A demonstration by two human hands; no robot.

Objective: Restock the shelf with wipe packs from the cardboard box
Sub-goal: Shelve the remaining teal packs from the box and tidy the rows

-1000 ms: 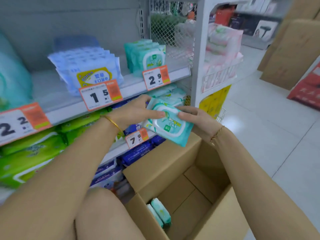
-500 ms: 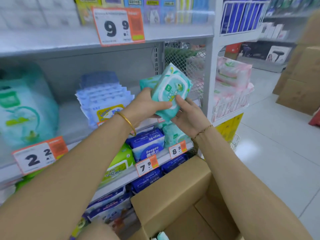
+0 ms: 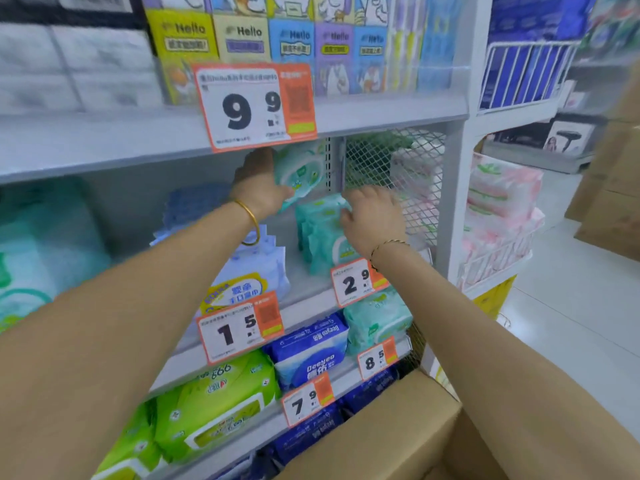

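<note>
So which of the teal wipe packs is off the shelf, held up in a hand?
The teal wipe pack gripped by the left hand, tilted just under the 9.9 tag; the others stand behind the 2.9 tag.

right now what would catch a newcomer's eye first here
The big 9.9 price tag hangs on the upper shelf edge. Just below it, the left hand holds a teal wipe pack tilted over the shelf, while the right hand touches the stacked teal packs.
</note>
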